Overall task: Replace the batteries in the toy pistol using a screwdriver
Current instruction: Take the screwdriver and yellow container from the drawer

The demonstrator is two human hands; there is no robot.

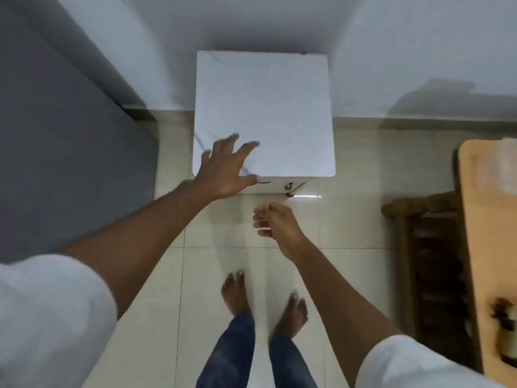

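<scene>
Pale floor tiles run up to a white cabinet (264, 113) against the wall, where the left hand (223, 169) spreads wide fingers over its front corner and the right hand (275, 224) hangs loosely curled, empty, nearer its drawer front (282, 186); no pistol or screwdriver shows.

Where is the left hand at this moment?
In the head view, the left hand lies spread over the near left corner of the white cabinet, above and left of the right hand.
</scene>
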